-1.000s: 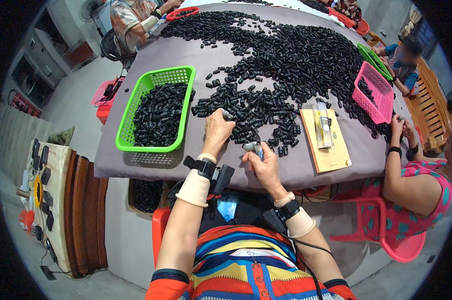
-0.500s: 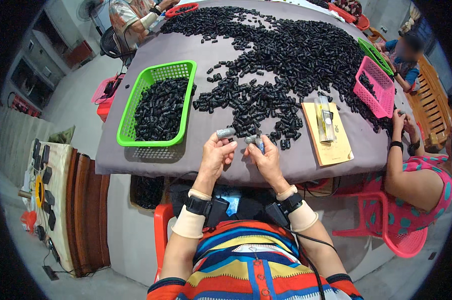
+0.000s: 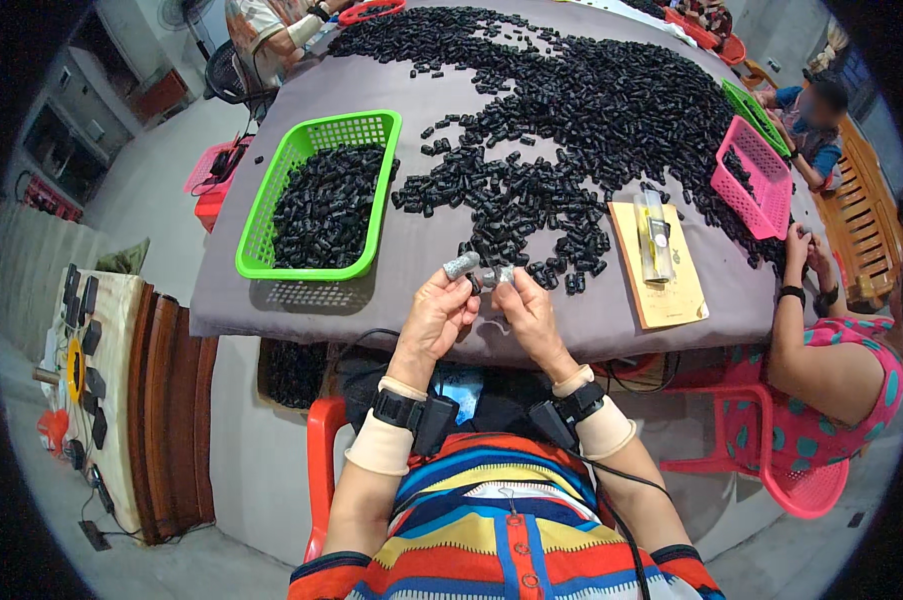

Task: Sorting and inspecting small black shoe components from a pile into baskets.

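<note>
My left hand (image 3: 437, 316) and my right hand (image 3: 527, 310) are raised together just above the near edge of the grey table (image 3: 301, 310). Taped grey fingertips on both pinch a small black plastic piece (image 3: 477, 283) between them. Just beyond my hands lies a wide heap of black plastic pieces (image 3: 571, 110) spread over the table. A green basket (image 3: 317, 195) half filled with the same pieces stands to the left of my hands.
A yellow board with a clear tube (image 3: 657, 262) lies to the right. A pink basket (image 3: 753, 178) and another green basket (image 3: 754, 114) stand at the right edge. A person in a pink top (image 3: 831, 350) sits right; another person (image 3: 271, 25) sits far left.
My left hand drew back from the heap of pieces and met my right hand at the table's near edge. Both hands now hold a piece between them.
</note>
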The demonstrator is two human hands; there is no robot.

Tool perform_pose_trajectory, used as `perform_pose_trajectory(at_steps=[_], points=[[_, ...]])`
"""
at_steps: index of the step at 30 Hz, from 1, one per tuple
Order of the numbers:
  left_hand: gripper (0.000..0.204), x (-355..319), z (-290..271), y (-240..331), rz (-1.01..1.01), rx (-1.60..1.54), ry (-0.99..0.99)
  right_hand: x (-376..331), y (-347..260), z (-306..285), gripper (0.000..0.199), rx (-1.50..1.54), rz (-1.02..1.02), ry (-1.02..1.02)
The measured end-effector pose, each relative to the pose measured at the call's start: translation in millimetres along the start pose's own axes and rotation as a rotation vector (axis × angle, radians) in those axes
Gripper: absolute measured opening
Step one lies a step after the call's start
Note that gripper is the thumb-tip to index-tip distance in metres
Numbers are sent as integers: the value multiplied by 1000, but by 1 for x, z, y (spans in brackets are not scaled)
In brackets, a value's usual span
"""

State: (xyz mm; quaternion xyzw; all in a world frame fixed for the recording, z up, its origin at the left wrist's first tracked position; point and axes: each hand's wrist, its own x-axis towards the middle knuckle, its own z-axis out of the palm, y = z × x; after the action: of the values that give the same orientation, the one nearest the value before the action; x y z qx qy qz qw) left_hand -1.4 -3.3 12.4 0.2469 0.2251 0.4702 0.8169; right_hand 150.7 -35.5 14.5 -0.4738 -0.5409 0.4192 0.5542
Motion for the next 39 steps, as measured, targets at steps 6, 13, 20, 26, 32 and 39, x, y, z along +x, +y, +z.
perform_pose_trajectory(at_steps=[6,13,20,26,32,39], points=[[22,-1,-8,-1,24,-54,13,-3,-12,0,27,-244,-25,-77],[21,-1,-9,0,16,-18,36,-3,-14,5,24,-342,-157,-91],[22,-2,-9,1,5,0,50,-3,-12,7,22,-386,-211,-61],[23,-1,-10,0,8,5,39,-4,-13,9,21,-408,-227,-34],[23,-4,-5,2,2,-46,-7,-3,-14,8,23,-362,-193,10],[23,-6,-11,2,9,-73,-45,-2,-6,6,27,-274,-164,55]])
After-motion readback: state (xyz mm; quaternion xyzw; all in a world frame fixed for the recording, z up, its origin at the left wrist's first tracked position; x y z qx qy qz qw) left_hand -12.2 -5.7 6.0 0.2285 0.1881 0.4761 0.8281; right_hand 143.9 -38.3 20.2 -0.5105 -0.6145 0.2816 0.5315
